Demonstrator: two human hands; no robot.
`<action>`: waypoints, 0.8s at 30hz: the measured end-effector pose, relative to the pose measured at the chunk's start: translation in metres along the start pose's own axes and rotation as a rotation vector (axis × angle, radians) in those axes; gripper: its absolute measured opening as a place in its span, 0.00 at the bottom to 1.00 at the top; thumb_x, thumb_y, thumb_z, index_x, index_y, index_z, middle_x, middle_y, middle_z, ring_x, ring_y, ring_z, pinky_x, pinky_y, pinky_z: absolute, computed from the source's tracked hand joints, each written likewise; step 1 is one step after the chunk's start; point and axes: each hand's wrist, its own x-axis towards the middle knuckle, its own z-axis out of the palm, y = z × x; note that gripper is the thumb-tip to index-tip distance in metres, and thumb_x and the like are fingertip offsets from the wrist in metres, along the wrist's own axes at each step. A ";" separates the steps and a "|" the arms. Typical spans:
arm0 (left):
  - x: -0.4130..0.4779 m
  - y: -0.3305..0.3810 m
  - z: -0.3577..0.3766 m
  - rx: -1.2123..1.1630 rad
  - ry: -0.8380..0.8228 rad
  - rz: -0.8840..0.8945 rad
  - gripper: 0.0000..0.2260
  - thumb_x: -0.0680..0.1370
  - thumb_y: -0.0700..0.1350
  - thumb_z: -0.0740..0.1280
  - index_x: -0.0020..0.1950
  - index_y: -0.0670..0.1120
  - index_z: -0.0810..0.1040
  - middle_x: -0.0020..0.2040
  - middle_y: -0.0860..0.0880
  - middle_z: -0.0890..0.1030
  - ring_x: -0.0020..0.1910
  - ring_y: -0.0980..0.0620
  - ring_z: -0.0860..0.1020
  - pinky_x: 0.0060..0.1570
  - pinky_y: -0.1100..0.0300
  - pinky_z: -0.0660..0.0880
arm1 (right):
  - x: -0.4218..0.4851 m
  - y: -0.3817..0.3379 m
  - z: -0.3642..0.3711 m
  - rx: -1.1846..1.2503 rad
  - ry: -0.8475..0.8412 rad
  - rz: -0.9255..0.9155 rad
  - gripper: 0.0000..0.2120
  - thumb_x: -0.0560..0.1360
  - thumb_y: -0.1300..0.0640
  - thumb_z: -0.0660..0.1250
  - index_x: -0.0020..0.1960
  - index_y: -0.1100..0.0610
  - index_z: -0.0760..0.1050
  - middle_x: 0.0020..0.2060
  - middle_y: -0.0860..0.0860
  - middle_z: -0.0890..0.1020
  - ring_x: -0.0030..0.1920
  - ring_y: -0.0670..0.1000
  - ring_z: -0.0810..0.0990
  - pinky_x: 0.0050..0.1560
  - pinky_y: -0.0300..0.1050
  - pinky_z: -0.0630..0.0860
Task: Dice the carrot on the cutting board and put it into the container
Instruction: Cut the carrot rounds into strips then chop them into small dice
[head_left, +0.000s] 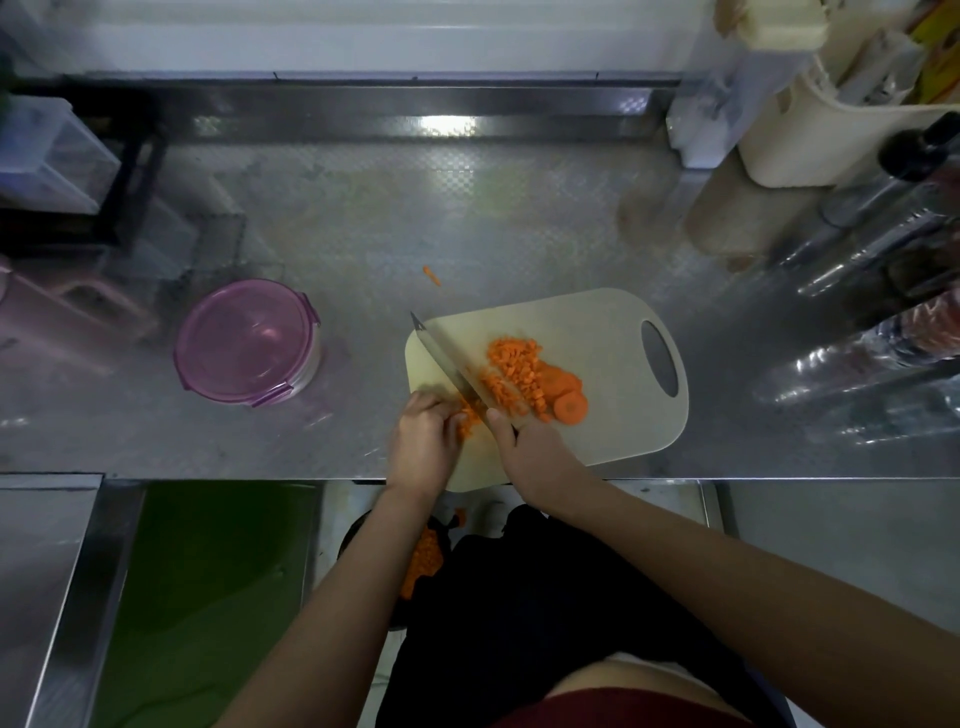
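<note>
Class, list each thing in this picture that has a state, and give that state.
Container: lid on, shut.
Knife: gripped by right hand, blade over cutting board.
Diced carrot: piled right of the blade.
Carrot slices: whole, not yet diced.
Carrot piece: held under curled fingers of left hand.
Stray strip: lying off the board.

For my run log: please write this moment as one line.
step: dicing | right hand: grips knife | left hand: holds carrot | cutting board: diced pile, slices uncut
</note>
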 end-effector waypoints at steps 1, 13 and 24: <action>0.000 0.000 0.000 -0.001 0.001 -0.002 0.05 0.72 0.36 0.70 0.46 0.38 0.83 0.43 0.43 0.81 0.46 0.43 0.78 0.46 0.55 0.75 | 0.001 0.001 0.003 0.007 0.015 -0.001 0.24 0.80 0.45 0.53 0.51 0.65 0.76 0.47 0.61 0.81 0.51 0.59 0.79 0.43 0.39 0.66; -0.002 0.000 0.000 0.004 -0.022 0.024 0.07 0.74 0.37 0.68 0.50 0.37 0.82 0.45 0.42 0.80 0.48 0.43 0.76 0.50 0.58 0.71 | 0.007 0.007 -0.007 0.020 0.007 0.064 0.26 0.80 0.42 0.51 0.34 0.60 0.72 0.37 0.58 0.78 0.46 0.59 0.80 0.43 0.43 0.68; -0.013 -0.002 -0.010 0.111 -0.033 0.081 0.22 0.77 0.54 0.54 0.60 0.42 0.78 0.53 0.45 0.77 0.57 0.44 0.73 0.60 0.58 0.61 | 0.007 0.008 -0.006 -0.028 -0.010 -0.009 0.27 0.80 0.42 0.50 0.37 0.60 0.74 0.40 0.61 0.81 0.45 0.58 0.78 0.46 0.44 0.69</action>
